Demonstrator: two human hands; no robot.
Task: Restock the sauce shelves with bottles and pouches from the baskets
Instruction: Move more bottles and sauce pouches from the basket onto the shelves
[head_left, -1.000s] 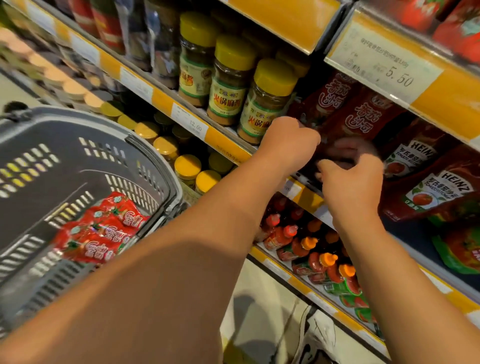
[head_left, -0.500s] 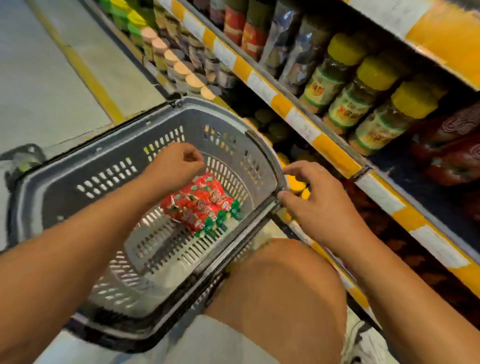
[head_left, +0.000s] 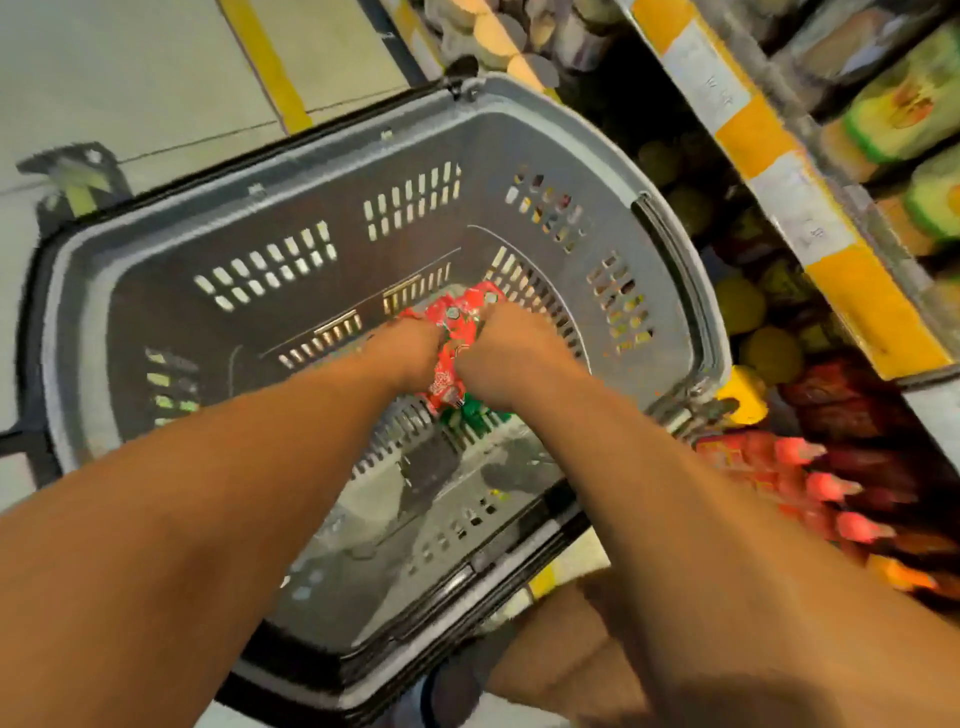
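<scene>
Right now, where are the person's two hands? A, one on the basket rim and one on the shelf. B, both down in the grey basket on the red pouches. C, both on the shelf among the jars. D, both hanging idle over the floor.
B: the left hand and the right hand are both down inside the grey basket, gripping the red pouches from either side.
</scene>
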